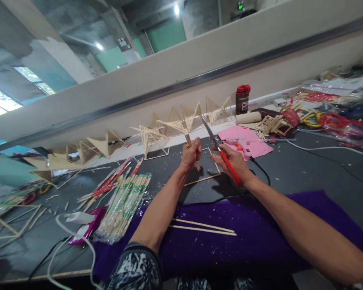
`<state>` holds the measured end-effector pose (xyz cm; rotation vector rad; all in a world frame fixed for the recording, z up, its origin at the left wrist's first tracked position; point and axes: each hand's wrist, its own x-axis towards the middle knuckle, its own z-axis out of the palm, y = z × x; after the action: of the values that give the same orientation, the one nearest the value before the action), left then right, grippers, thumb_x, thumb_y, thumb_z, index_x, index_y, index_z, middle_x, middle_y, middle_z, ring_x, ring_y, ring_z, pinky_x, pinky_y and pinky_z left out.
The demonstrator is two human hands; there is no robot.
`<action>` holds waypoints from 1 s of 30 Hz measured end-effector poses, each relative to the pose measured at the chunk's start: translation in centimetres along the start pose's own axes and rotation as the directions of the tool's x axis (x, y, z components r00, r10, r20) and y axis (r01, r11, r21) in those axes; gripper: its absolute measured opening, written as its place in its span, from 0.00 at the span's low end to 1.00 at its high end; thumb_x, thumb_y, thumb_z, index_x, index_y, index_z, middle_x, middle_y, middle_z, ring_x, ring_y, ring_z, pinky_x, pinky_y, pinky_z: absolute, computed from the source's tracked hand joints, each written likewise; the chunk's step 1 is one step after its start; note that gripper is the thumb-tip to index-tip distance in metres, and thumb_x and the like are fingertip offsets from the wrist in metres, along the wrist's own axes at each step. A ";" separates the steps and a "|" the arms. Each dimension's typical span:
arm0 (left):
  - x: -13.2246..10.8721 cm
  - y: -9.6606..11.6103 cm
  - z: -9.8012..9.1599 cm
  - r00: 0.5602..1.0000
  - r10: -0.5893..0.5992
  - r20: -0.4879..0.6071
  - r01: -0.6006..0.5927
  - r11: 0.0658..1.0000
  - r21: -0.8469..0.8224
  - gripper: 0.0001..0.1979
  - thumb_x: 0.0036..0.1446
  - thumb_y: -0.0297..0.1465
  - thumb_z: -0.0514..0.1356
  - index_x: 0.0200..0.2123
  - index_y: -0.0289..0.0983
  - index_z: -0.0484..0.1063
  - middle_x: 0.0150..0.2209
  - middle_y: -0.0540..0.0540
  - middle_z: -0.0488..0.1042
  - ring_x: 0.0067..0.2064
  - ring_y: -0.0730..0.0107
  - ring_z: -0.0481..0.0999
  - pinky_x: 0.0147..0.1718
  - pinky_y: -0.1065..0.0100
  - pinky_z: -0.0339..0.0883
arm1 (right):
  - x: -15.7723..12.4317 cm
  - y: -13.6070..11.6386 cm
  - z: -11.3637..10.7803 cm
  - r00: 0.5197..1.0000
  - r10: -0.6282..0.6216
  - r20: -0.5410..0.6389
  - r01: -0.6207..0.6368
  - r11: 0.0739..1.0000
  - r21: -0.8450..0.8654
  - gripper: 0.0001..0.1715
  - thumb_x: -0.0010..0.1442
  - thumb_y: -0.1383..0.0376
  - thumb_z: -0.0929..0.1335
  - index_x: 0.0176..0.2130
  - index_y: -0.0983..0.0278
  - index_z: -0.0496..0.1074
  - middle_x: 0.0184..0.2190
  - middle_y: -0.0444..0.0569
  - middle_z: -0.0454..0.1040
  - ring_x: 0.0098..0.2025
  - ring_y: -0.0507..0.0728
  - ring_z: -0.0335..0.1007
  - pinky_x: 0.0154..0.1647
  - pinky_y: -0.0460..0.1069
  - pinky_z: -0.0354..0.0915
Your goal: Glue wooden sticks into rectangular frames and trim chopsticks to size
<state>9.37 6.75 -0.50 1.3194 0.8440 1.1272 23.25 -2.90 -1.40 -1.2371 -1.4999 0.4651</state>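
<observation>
Wrapped in a fist around a few short wooden sticks (188, 139), my left hand (191, 154) hovers over the middle of the dark table. The sticks poke out above and below the fist. Just to its right, my right hand (237, 161) grips scissors (211, 132) by their red handle, blades pointing up and away, apart from the sticks. A square frame of thin sticks (203, 178) lies beneath both hands, partly hidden by them. Two loose wooden sticks (207, 229) rest on the purple cloth (224, 253) nearer to me.
Plastic-wrapped chopsticks (124, 207) lie at left beside a purple packet (89, 229) and a white cable. Wooden stick models (153, 141) line the wall. A pink cloth (254, 141) carries a glue gun (240, 148); a dark bottle (242, 100) with red lid stands behind.
</observation>
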 end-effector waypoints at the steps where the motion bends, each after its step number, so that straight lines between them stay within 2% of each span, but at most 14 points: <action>1: -0.1 0.0 0.0 1.000 -0.009 0.019 0.009 1.000 0.003 0.24 0.46 0.48 0.59 0.15 0.35 0.58 0.10 0.58 0.51 0.11 0.86 0.48 0.11 0.76 0.38 | 0.0 -0.1 0.0 1.000 0.005 0.004 -0.005 1.000 0.001 0.20 0.55 0.54 0.64 0.42 0.63 0.68 0.21 0.41 0.64 0.22 0.50 0.55 0.26 0.44 0.56; 3: -0.4 0.3 0.0 0.998 -0.026 0.054 0.027 1.000 -0.015 0.24 0.47 0.47 0.59 0.15 0.35 0.58 0.10 0.58 0.51 0.11 0.85 0.48 0.11 0.76 0.37 | -0.1 -0.3 -0.1 1.000 0.008 0.016 -0.008 1.000 0.006 0.19 0.55 0.54 0.64 0.42 0.63 0.68 0.20 0.40 0.62 0.21 0.49 0.53 0.25 0.44 0.55; 6: -1.6 1.7 -0.3 0.995 -0.045 0.089 0.056 0.991 -0.125 0.23 0.49 0.46 0.58 0.15 0.36 0.57 0.09 0.58 0.49 0.10 0.84 0.46 0.10 0.76 0.36 | -0.3 -0.6 -0.1 0.999 0.015 0.030 -0.016 1.000 0.012 0.20 0.55 0.54 0.64 0.42 0.63 0.68 0.19 0.39 0.61 0.21 0.50 0.54 0.24 0.45 0.55; 10: -4.9 4.0 -1.2 0.976 -0.100 0.195 0.152 0.949 -0.275 0.23 0.52 0.44 0.56 0.14 0.36 0.55 0.10 0.58 0.47 0.10 0.84 0.45 0.10 0.77 0.36 | -0.6 -1.0 -0.2 0.998 0.029 0.052 -0.031 0.999 0.032 0.20 0.56 0.53 0.63 0.43 0.63 0.68 0.19 0.40 0.62 0.21 0.51 0.57 0.24 0.45 0.57; 13: -7.9 5.1 -1.9 0.948 -0.154 0.279 0.236 0.926 -0.293 0.23 0.53 0.42 0.55 0.14 0.35 0.56 0.10 0.57 0.48 0.10 0.84 0.45 0.10 0.77 0.36 | -0.9 -1.0 0.0 0.996 0.023 0.088 -0.026 0.999 0.028 0.21 0.56 0.52 0.63 0.43 0.63 0.68 0.19 0.41 0.63 0.21 0.51 0.58 0.24 0.45 0.57; 17: -10.6 5.9 -2.7 0.946 -0.170 0.276 0.246 0.932 -0.266 0.24 0.54 0.43 0.55 0.14 0.35 0.56 0.10 0.57 0.47 0.11 0.83 0.46 0.10 0.77 0.36 | -1.2 -0.4 0.7 0.993 -0.003 0.118 0.007 0.999 -0.035 0.24 0.54 0.49 0.63 0.42 0.63 0.68 0.19 0.41 0.63 0.21 0.51 0.57 0.23 0.45 0.56; 20: -11.5 6.1 -3.3 0.956 -0.152 0.249 0.203 0.960 -0.191 0.23 0.52 0.44 0.56 0.14 0.35 0.57 0.09 0.57 0.47 0.11 0.84 0.45 0.11 0.76 0.35 | -1.3 0.1 1.2 0.990 -0.011 0.138 0.019 0.998 -0.057 0.25 0.53 0.48 0.63 0.42 0.63 0.69 0.18 0.40 0.63 0.20 0.50 0.56 0.22 0.44 0.56; 24: -12.0 6.2 -4.0 0.978 -0.124 0.168 0.119 0.992 0.040 0.24 0.51 0.47 0.56 0.15 0.35 0.58 0.10 0.57 0.50 0.12 0.84 0.47 0.13 0.75 0.38 | -1.5 0.5 1.6 0.989 0.001 0.147 0.006 0.999 -0.050 0.26 0.53 0.47 0.63 0.42 0.63 0.68 0.18 0.41 0.63 0.19 0.50 0.55 0.20 0.44 0.56; 30: -12.3 7.2 -4.6 0.992 0.008 0.123 -0.051 0.933 0.357 0.26 0.54 0.48 0.52 0.13 0.34 0.59 0.11 0.54 0.54 0.15 0.83 0.52 0.16 0.74 0.45 | -1.7 0.6 1.9 0.981 0.043 0.189 -0.032 0.998 -0.060 0.25 0.54 0.49 0.63 0.44 0.63 0.67 0.18 0.40 0.62 0.18 0.50 0.56 0.19 0.44 0.56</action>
<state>0.47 -4.27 4.50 1.6893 0.9752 0.9322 21.64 -3.55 -3.35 -1.2956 -1.6633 0.5832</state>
